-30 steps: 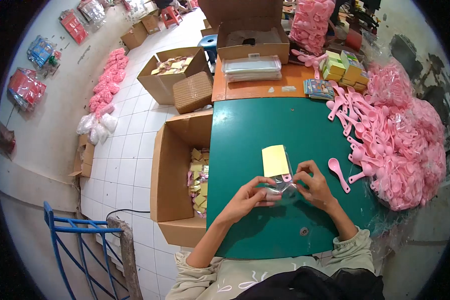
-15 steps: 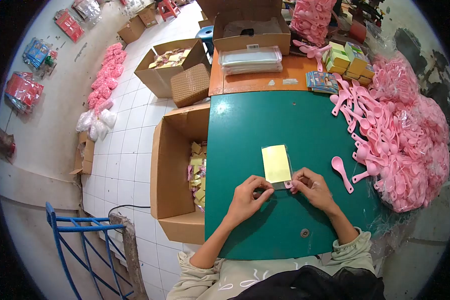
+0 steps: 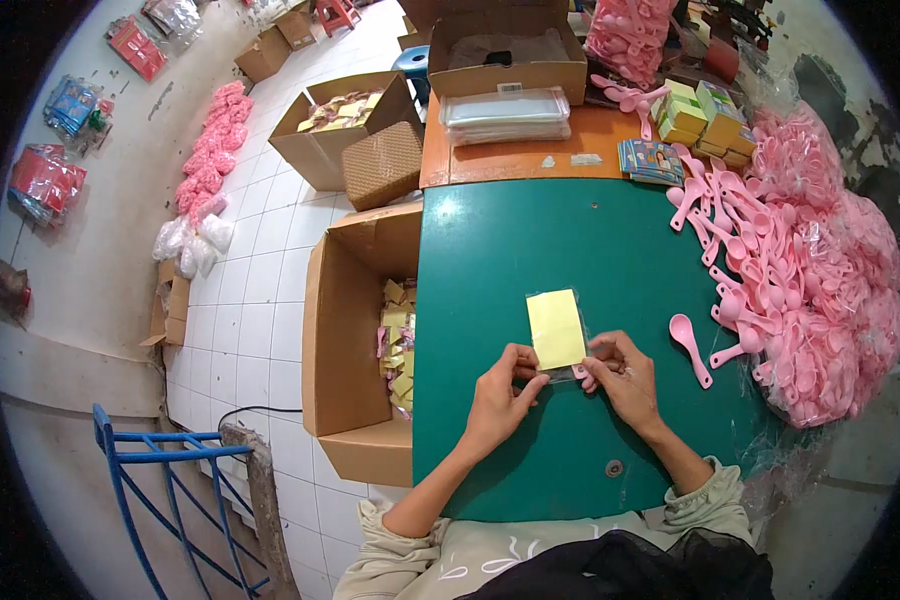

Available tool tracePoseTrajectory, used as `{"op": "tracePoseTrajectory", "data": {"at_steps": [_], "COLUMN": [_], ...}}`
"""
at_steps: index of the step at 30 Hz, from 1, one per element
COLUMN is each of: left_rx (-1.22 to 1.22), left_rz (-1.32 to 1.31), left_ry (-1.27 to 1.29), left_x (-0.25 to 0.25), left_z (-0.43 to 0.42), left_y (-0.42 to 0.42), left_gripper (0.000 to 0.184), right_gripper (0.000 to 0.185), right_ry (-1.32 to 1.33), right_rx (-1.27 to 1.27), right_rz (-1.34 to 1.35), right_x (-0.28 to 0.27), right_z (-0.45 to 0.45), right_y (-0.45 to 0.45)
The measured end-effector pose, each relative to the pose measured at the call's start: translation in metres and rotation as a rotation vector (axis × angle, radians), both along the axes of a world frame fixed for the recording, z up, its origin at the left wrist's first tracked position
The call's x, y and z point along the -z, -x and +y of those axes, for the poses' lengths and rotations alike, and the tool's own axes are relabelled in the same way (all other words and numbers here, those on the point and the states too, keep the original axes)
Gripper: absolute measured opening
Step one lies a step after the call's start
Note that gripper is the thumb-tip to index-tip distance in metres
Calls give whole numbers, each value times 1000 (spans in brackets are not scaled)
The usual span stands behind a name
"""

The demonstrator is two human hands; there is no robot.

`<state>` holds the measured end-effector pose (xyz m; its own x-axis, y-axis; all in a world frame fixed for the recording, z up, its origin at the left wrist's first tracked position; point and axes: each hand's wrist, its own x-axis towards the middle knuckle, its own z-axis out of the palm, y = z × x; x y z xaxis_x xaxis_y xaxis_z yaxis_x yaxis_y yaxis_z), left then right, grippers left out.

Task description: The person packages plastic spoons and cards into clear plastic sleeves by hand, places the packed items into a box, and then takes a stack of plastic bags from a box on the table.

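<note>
A clear plastic bag (image 3: 560, 377) with a pale yellow card (image 3: 557, 330) inside lies on the green tabletop. My left hand (image 3: 503, 395) pinches the bag's lower left edge between thumb and finger. At the lower right corner my right hand (image 3: 625, 380) is closed on the bag, its fingertips beside a small pink tip (image 3: 580, 371) that looks like a spoon handle's end. The rest of that pink piece is hidden behind the card. One loose pink spoon (image 3: 690, 350) rests on the table to the right of my right hand.
Pink spoons (image 3: 745, 225) and bulging bags of spoons (image 3: 830, 310) fill the table's right side. Flat plastic sleeves (image 3: 505, 115), picture cards (image 3: 652, 160) and small boxes (image 3: 715, 115) stand at the back. A cardboard box (image 3: 355, 245) with packed pieces adjoins the left edge.
Both hands have stayed at the bag's lower edge. My left fingers have moved slightly up along it, and my right fingers have shifted a little on the corner.
</note>
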<state>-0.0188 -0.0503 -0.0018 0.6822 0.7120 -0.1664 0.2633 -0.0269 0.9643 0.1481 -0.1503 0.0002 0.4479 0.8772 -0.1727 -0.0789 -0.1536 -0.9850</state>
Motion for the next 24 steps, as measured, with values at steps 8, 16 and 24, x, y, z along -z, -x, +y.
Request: {"op": "tracePoseTrajectory", "data": {"at_steps": [8, 16, 24], "left_rx": [-43, -461, 204], "left_rz": [-48, 487, -151], "left_ry": [0, -838, -703], "left_x": [-12, -25, -66], "left_z": [20, 67, -34], "left_y": [36, 109, 6], "left_gripper": [48, 35, 25], "right_gripper": [26, 20, 24], "right_ry": [66, 9, -67], "right_rx": [-54, -175, -518], "right_rz": [-206, -562, -563], "right_x": [-11, -33, -32], "right_z": [-2, -1, -9], "right_y": [-6, -6, 16]}}
